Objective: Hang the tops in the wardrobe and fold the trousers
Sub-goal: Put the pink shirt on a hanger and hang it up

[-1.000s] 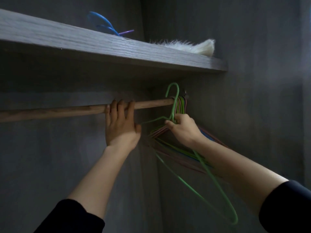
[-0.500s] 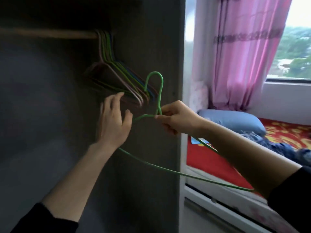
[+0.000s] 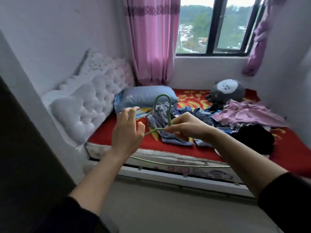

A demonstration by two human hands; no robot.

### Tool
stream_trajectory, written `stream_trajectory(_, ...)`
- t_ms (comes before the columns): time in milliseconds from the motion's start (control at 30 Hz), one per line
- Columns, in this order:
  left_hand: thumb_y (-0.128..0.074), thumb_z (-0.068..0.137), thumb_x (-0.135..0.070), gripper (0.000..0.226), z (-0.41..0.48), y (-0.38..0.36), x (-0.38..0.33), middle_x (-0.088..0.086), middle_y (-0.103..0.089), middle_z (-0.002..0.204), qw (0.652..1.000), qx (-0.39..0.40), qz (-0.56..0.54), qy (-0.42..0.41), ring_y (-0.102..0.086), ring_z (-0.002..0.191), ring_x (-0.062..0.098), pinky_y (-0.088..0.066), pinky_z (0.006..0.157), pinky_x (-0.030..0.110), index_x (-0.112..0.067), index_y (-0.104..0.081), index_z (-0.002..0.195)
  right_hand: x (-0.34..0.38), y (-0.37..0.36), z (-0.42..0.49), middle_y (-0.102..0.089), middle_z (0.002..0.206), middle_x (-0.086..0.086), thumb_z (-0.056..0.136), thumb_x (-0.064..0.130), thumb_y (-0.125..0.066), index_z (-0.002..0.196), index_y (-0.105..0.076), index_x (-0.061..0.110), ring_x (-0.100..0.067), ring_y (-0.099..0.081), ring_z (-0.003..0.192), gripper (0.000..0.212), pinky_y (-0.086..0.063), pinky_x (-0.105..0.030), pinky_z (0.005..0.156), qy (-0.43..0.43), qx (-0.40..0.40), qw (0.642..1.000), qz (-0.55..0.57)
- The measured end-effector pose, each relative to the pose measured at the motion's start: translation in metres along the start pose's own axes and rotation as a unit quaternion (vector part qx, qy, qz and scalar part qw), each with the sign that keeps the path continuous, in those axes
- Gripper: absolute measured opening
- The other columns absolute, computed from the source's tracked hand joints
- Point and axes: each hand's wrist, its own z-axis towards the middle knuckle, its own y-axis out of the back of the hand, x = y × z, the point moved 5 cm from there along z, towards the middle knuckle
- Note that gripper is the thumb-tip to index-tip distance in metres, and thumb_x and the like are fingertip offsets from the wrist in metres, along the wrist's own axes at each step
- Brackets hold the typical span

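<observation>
My right hand pinches a green wire hanger at the neck just below its hook, holding it upright in front of the bed. My left hand hovers beside the hanger with fingers spread and holds nothing. On the red bedspread lies a heap of clothes: a blue-grey garment, a lilac top, a black garment and blue denim pieces.
A blue pillow and a grey plush toy lie at the bed's far side. A white tufted headboard stands on the left, the dark wardrobe side at the near left. Pink curtains frame the window.
The view has swung from the wardrobe rail to the bed. My right hand took the green hanger off the rail and carried it along. My left hand let go of the rail.
</observation>
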Motion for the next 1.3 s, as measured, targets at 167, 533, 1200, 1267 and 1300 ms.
stream_trajectory(167,-0.051,0.088,-0.017,0.046,0.027,-0.123,-0.054,0.01,-0.045,0.132,0.994,0.093,-0.052,0.022,-0.038,0.123,0.027,-0.04,0.092,0.039,-0.013,-0.044,0.134,-0.099,0.073,0.004,-0.039,0.044,0.001,0.085,0.019,-0.07,0.054,-0.054,0.01,-0.008,-0.031,0.039,0.036,-0.026,-0.018,0.039,-0.069,-0.12,0.99,-0.001)
stream_trajectory(533,-0.046,0.091,-0.021,0.047,0.135,-0.378,-0.116,0.015,-0.041,0.136,0.959,0.28,-0.037,-0.011,-0.033,0.127,0.031,-0.037,0.098,0.043,-0.011,-0.039,0.136,-0.277,0.227,0.068,-0.036,0.045,0.005,0.083,0.023,-0.068,0.053,-0.048,0.015,-0.008,-0.031,0.042,0.037,-0.026,-0.025,0.046,-0.235,-0.274,0.932,-0.028)
stream_trajectory(1200,-0.04,0.093,-0.025,0.052,0.265,-0.833,-0.301,0.019,-0.026,0.152,0.889,0.455,-0.017,0.043,-0.024,0.139,0.033,-0.022,0.112,0.04,0.001,-0.037,0.138,-0.588,0.567,0.157,-0.056,0.059,-0.012,0.094,0.024,-0.045,0.051,-0.037,0.013,-0.035,-0.056,0.065,0.045,-0.045,-0.044,0.066,-0.318,-0.343,0.872,-0.146)
stream_trajectory(1267,-0.04,0.093,-0.025,0.05,0.265,-0.873,-0.308,0.02,-0.034,0.145,0.878,0.469,-0.017,0.092,-0.034,0.131,0.036,-0.031,0.104,0.042,0.0,-0.038,0.136,-0.621,0.593,0.174,-0.057,0.064,-0.013,0.096,0.024,-0.042,0.055,-0.036,0.016,-0.038,-0.057,0.07,0.042,-0.045,-0.043,0.067,-0.314,-0.321,0.879,-0.158)
stream_trajectory(1300,-0.04,0.093,-0.026,0.051,0.264,-0.89,-0.31,0.02,-0.036,0.143,0.869,0.479,-0.016,0.122,-0.037,0.129,0.037,-0.034,0.101,0.042,-0.001,-0.035,0.138,-0.637,0.604,0.182,-0.055,0.065,-0.012,0.097,0.024,-0.04,0.058,-0.037,0.017,-0.038,-0.058,0.073,0.04,-0.043,-0.042,0.066,-0.313,-0.314,0.881,-0.163)
